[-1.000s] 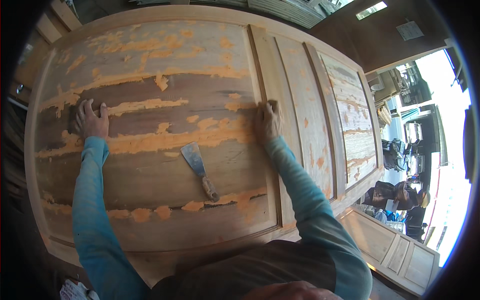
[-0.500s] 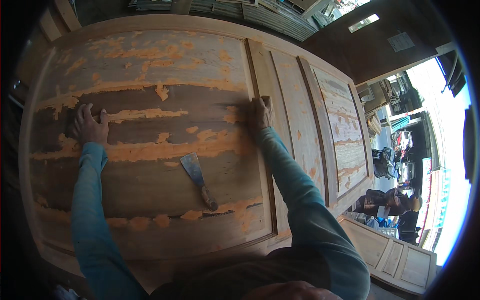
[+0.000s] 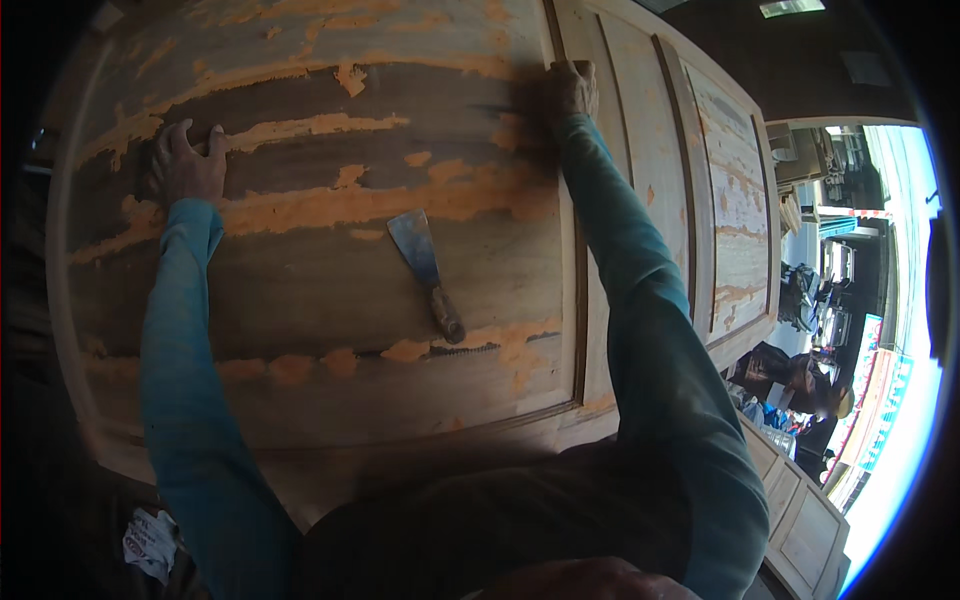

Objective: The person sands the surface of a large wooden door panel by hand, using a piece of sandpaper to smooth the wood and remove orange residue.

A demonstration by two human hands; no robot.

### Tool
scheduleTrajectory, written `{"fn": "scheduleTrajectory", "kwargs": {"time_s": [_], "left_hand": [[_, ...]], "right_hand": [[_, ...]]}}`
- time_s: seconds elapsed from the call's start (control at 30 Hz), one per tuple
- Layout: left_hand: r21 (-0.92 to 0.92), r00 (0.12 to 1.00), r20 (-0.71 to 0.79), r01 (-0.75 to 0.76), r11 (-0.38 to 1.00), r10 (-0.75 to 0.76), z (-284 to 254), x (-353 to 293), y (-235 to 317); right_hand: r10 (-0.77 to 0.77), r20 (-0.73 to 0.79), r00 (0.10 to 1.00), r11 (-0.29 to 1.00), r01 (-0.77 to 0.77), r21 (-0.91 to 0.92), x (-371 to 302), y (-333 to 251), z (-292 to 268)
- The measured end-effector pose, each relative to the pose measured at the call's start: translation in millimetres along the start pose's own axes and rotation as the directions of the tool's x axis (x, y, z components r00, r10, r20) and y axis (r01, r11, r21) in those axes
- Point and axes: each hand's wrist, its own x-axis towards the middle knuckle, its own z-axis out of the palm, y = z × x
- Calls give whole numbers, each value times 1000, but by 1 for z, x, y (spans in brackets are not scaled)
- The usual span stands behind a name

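Note:
A large wooden door with raised mouldings lies in front of me, its wide panel patched with streaks of orange filler. My left hand rests on that panel at the left, fingers spread, beside the end of a filler streak. At the far right edge of the panel my right hand is closed against the moulding; whatever its fingers may hold is hidden. Between my arms a putty knife lies loose on the panel, blade pointing away and handle toward me. Neither hand touches it.
Another panelled door lies at the lower right. Beyond the door's right end are a dark clothed shape, stacked boards and a bright opening. A crumpled white printed bag sits low at the left. A dark board stands at the upper right.
The whole view has tilted, so the door sits higher in it. My right hand has slid a little farther away along the moulding. My left hand and the putty knife keep their places.

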Motion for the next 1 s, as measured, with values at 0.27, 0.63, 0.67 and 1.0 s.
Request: {"fn": "scheduleTrajectory", "kwargs": {"time_s": [0.27, 0.63, 0.67, 1.0], "left_hand": [[-34, 999, -42, 15, 999, -17, 25, 7, -21], [-73, 998, 55, 41, 997, -37, 14, 10, -21], [-69, 997, 59, 61, 996, -56, 14, 9, -19], [-92, 1000, 12, -16, 996, 17, 36, 23, -7]], "right_hand": [[-89, 43, 995, 992, 85, 88, -290, 29, -130], [-100, 35, 994, 989, 96, 108, -242, 24, -103], [-97, 69, 993, 990, 90, 108, -289, 31, -125], [4, -28, 1000, 998, -2, 58, -254, 26, -111]]}}
